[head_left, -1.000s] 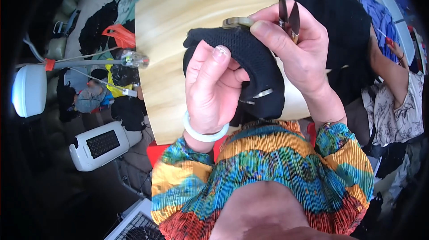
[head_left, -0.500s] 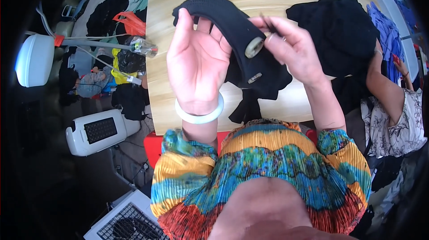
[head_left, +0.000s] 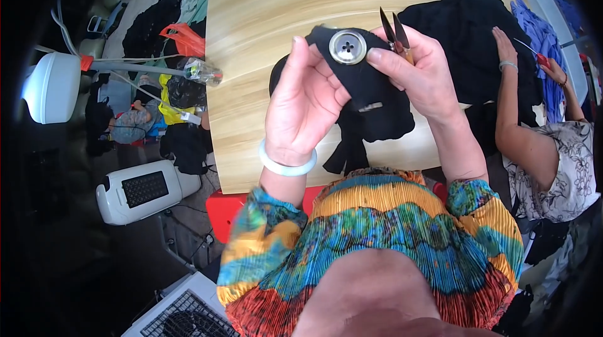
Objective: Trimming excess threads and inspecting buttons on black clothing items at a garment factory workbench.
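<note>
Black cloth (head_left: 362, 84), one: between the two hands' fingers. Large round button (head_left: 347, 46), one: on the cloth, at the right thumb's tip. Second button (head_left: 370, 107), one: edge-on, below the right thumb. Right hand (head_left: 419, 70): fingers closed around small scissors (head_left: 401, 45), blades pointing up past them. Left hand (head_left: 301, 104): fingers half-curled against the cloth, thumb apart; grip cannot be told. Table (head_left: 245, 42): beneath all fingers.
</note>
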Tool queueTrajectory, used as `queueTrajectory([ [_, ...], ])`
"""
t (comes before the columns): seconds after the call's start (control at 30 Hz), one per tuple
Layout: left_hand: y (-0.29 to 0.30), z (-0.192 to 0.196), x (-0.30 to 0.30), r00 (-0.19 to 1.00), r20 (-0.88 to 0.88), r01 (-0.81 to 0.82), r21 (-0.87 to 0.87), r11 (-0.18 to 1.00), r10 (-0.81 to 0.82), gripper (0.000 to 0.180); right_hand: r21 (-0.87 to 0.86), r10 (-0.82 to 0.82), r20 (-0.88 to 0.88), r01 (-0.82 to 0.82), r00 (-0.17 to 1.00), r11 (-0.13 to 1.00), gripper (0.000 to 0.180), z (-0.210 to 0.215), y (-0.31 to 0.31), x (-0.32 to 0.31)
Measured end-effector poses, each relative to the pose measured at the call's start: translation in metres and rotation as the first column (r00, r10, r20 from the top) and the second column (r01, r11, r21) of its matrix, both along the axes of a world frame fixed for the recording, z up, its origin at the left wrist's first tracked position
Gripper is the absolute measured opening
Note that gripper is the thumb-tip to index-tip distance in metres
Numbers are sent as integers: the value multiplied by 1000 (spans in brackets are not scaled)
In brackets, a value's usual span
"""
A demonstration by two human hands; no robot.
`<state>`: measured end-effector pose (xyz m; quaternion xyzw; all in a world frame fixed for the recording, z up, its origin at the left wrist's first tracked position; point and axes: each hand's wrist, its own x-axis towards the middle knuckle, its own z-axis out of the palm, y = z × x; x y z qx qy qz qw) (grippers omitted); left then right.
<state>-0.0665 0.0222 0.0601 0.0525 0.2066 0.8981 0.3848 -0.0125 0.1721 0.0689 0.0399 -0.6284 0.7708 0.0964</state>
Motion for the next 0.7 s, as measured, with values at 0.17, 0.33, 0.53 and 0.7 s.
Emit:
queueTrajectory([
  [0.17,-4,-7,3,998,-39,52,-34,998,-53,35,14,-21,41,20,999,1000,18,-1,-3,-1],
  [0.33,-4,-7,-1,994,-74,72,-107,992,-80,29,138,-86,-76,96,993,986,17,-9,-4,-2],
  [0.53,2,-29,0,980,-28,194,345,919,-196,34,121,-197,-154,216,968,969,18,-9,-7,-3],
  [0.7,6,-45,7,984,-61,177,405,897,-167,38,386,-142,-540,395,829,834,27,-10,-6,6],
])
